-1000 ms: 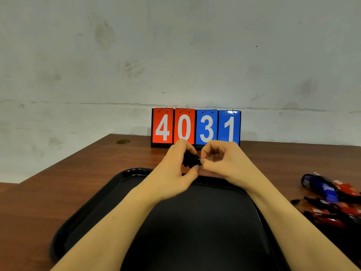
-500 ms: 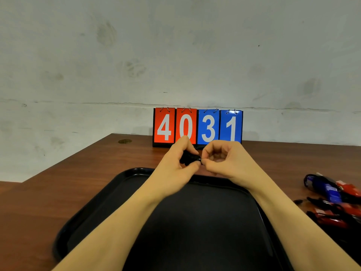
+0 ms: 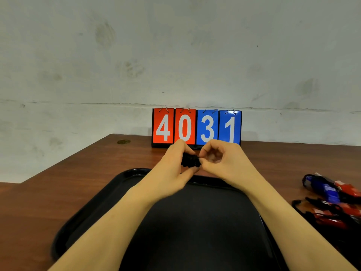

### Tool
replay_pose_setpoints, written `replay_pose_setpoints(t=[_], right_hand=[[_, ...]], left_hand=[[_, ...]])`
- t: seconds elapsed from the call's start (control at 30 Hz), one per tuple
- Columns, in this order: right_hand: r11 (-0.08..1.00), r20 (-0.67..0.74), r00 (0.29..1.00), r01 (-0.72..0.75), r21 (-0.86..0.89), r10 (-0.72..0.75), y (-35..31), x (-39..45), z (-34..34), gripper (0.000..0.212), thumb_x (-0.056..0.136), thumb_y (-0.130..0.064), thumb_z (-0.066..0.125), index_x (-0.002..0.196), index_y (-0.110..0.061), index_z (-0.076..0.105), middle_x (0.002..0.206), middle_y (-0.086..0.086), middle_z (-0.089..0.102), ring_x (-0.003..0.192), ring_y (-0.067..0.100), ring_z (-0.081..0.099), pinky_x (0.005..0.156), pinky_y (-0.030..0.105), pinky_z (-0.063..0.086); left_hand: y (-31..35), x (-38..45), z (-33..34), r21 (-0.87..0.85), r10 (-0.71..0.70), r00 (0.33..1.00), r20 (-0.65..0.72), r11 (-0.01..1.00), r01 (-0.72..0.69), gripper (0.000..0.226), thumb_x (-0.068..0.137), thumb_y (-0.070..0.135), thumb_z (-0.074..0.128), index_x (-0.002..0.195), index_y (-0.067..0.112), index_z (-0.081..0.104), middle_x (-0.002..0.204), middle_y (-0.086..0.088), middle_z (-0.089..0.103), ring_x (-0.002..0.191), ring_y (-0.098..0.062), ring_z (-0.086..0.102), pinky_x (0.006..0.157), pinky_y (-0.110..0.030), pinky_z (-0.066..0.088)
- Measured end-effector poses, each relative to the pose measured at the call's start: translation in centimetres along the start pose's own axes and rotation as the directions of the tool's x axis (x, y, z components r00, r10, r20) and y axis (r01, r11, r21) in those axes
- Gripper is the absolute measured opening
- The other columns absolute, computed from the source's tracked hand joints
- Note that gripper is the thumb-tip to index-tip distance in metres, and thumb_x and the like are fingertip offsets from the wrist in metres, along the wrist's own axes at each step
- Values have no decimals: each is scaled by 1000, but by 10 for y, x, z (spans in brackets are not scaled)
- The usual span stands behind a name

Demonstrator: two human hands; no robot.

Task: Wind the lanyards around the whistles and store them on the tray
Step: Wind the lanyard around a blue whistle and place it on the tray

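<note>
Above the far rim of the black tray, my left hand grips a small black whistle wrapped in black lanyard cord. My right hand meets it from the right, its thumb and fingertips pinching the whistle's right end. Most of the whistle is hidden behind my fingers. A pile of red and blue whistles with tangled black lanyards lies on the table to the right of the tray.
A flip scoreboard reading 4031 stands at the back of the brown wooden table, against a grey wall. A small round fitting sits in the tabletop at the far left. The table's left edge runs diagonally.
Both hands have stayed together over the tray's far rim, with only small finger shifts around the black whistle. The view drifted slightly.
</note>
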State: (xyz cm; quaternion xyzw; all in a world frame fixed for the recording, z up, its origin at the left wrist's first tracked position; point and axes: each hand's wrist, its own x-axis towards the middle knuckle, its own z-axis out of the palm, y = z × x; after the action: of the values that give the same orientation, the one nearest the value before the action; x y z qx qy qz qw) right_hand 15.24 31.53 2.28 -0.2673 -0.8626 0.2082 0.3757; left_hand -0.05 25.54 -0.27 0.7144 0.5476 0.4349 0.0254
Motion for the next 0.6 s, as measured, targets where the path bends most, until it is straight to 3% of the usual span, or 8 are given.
replay_pose_setpoints(t=[0.2,0.43,0.6], right_hand=[[990,-26,999,27,-141,-31,-2,-1,4,19,86,-13,61,104,-14,68,84,-9,61,76,1,56,66,3,41],[999,-28,999,-43,-29,42,-2,1,6,11,85,-12,62,82,-22,61,78,-10,61,72,1,57,65,0,42],[995,12,998,-60,74,59,-1,0,1,10,85,-15,64,85,-24,66,77,-16,62,75,-5,59,66,2,45]], left_hand=[[-2,0,2,23,-22,1000,0,999,22,30,88,20,59,103,27,34,114,6,48,102,-5,52,78,-12,47],[-5,0,2,33,-21,1000,1,999,21,28,87,21,60,101,28,36,108,8,49,97,-4,53,74,-14,48],[-5,1,3,20,-17,1000,-9,1000,18,26,87,19,61,98,26,39,103,12,50,95,-3,54,72,-15,48]])
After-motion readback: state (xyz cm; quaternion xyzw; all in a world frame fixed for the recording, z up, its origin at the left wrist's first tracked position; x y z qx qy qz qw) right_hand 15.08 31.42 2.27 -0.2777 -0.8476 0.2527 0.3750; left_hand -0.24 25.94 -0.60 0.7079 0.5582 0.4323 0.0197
